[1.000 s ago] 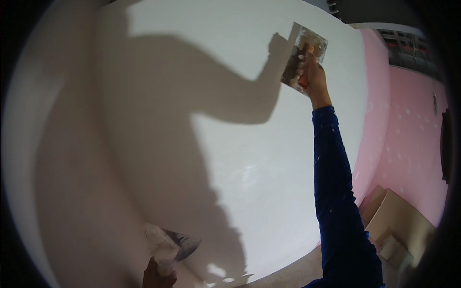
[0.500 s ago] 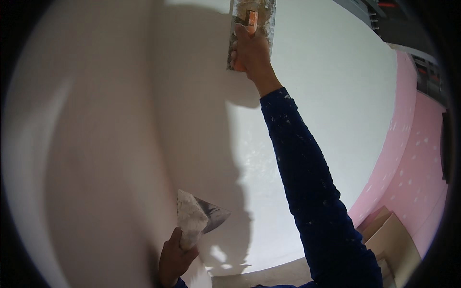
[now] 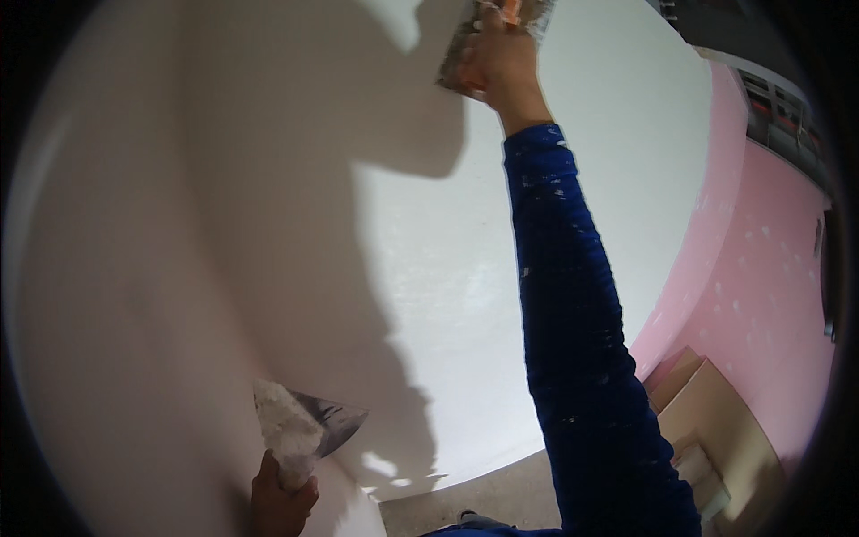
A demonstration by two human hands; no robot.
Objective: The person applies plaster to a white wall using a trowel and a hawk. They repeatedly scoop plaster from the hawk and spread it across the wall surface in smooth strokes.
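Note:
My right hand point(image 3: 503, 67) is closed round the orange handle of a plastering trowel point(image 3: 461, 64) high up in front of me. The trowel's rectangular metal blade is smeared with plaster, and the top of the picture cuts it off. It lies close to the white wall point(image 3: 474, 268); whether it touches cannot be told. Low at the left, my left hand point(image 3: 284, 501) grips a putty knife point(image 3: 340, 425) by its handle. Whitish plaster coats the handle side, while the broad triangular blade shows dark metal. That knife is held near the corner between two walls.
A pink wall point(image 3: 761, 268) with white filler spots stands to the right, with an open cardboard box point(image 3: 716, 412) at its foot. Dark ceiling framing point(image 3: 761, 36) shows at the upper right. Grey floor point(image 3: 465, 501) lies below. My shadow falls across the white wall.
The trowel in my right hand has shifted up and to the right and tilted. The view has turned slightly right, so the putty knife appears further left. Both tools remain held.

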